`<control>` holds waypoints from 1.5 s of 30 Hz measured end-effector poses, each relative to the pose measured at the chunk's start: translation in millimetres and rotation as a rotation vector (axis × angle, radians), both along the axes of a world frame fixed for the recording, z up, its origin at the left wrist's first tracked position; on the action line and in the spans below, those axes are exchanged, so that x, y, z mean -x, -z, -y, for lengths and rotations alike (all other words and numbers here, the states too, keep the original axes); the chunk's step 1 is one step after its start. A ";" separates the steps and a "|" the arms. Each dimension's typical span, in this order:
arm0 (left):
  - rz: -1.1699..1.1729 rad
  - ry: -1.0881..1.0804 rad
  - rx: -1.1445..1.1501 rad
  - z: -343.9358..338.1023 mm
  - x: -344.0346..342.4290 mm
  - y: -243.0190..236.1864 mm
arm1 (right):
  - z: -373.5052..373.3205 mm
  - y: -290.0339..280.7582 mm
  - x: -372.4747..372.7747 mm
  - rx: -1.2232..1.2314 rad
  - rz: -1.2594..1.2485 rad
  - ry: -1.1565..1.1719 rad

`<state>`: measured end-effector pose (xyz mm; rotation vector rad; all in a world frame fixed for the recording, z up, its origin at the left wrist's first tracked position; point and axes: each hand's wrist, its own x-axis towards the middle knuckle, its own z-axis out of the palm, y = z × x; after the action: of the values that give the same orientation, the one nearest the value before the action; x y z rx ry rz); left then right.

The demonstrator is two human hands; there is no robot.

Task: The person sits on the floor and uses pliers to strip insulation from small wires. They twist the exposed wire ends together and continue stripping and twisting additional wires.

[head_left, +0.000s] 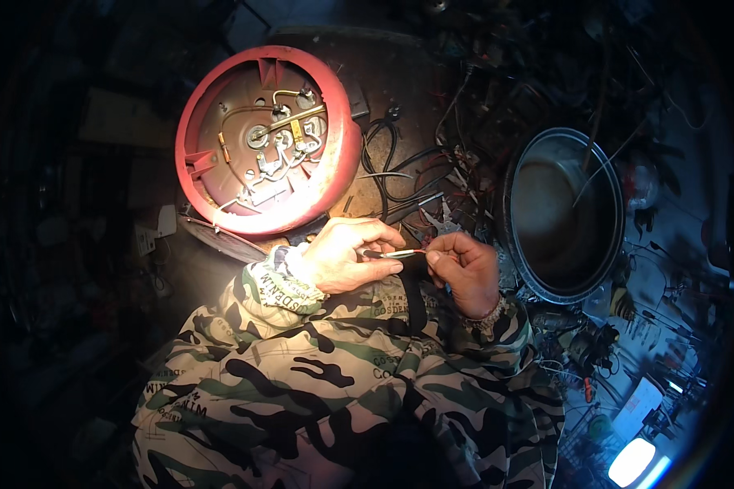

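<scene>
My left hand [342,254] is closed on a thin electric cable [398,254], pinching its dark end between thumb and fingers. Pale and reddish strands run out from there toward the right. Thumb and forefinger of my right hand [467,270] pinch the far end of the reddish strand. Just beyond my left hand, a round red appliance base [349,155] lies with its open underside up. Inside it are metal terminals, wires and a yellow part [296,132]. Pliers [439,218] with spread handles lie beyond the gap between my hands.
A large round metal pot [517,236] stands to the right. Black cable [377,175] lies looped on the brown work surface [367,61] beside the red base. Tangled wires and scrap crowd the far right. A bright lamp [632,463] glows at the lower right.
</scene>
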<state>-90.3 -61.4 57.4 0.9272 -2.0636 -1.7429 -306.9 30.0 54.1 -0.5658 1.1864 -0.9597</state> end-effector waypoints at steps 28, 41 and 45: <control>-0.022 0.031 0.109 0.8 2.1 1.6 | -3.6 3.5 -3.5 0.321 -0.366 -0.048; -0.006 -0.035 -0.119 0.2 0.7 0.4 | -6.3 9.3 -8.3 0.185 0.004 0.248; -0.228 -0.327 -0.720 -11.3 3.2 6.8 | -8.4 12.7 -13.0 0.227 -0.115 0.323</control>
<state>-93.6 -50.1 50.6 1.0969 -1.0590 -2.2919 -293.9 38.4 41.4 -0.6273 1.3048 -1.3637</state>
